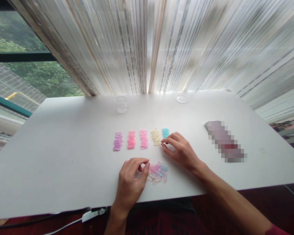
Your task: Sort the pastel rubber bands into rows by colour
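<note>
Small elastic bands lie sorted by colour in short columns on the white table: purple bands (118,141), coral-pink bands (131,140), light pink bands (144,139), pale yellow bands (155,137) and turquoise bands (165,133). Nearer me is a loose pile of mixed bands (158,172). My left hand (131,178) rests at the pile's left side, thumb and forefinger pinched; whatever may be between them is too small to make out. My right hand (180,148) is closed in a pinch beside the yellow column, partly covering the turquoise one; its fingertip contents cannot be made out.
A clear round container (122,105) stands at the back, with a clear lid (182,98) farther right. A pixelated flat object (224,142) lies to the right. Striped curtains (127,49) hang behind the table (71,147). A white cable connector (93,214) is at the front edge.
</note>
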`<action>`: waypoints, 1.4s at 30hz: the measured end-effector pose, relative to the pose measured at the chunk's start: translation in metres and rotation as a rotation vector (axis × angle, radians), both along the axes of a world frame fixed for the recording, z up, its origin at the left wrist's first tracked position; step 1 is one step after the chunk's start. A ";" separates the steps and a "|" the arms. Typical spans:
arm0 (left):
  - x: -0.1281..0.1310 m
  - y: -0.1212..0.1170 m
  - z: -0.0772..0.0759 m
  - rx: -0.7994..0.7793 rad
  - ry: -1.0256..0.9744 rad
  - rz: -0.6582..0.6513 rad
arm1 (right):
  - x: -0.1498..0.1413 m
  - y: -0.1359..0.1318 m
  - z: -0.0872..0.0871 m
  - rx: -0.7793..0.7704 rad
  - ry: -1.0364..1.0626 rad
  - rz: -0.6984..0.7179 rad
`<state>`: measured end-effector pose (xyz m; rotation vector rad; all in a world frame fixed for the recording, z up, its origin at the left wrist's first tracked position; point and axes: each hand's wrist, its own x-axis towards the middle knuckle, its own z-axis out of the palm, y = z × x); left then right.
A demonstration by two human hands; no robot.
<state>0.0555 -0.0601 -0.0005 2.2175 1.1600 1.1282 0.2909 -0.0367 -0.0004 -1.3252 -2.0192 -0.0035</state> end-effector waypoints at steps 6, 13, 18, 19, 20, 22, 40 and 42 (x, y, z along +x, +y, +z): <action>-0.004 0.001 0.002 -0.031 -0.010 -0.001 | 0.001 -0.004 0.008 -0.046 0.112 0.102; -0.023 0.003 0.006 -0.092 0.169 -0.122 | -0.003 -0.011 0.015 -0.299 0.131 0.372; -0.026 -0.002 0.006 -0.091 0.259 -0.155 | 0.003 -0.012 0.019 -0.396 0.091 0.360; -0.024 -0.003 0.006 -0.088 0.263 -0.155 | 0.005 -0.012 0.021 -0.414 0.087 0.343; -0.022 -0.003 0.006 -0.084 0.263 -0.157 | 0.007 -0.012 0.022 -0.439 0.081 0.328; -0.016 -0.003 0.006 -0.077 0.254 -0.161 | 0.010 -0.013 0.026 -0.491 0.077 0.299; -0.004 0.008 0.009 -0.156 0.079 -0.151 | -0.005 -0.016 0.021 -0.324 0.150 0.416; -0.003 0.008 0.009 -0.157 0.032 -0.139 | -0.008 -0.017 0.019 -0.287 0.155 0.428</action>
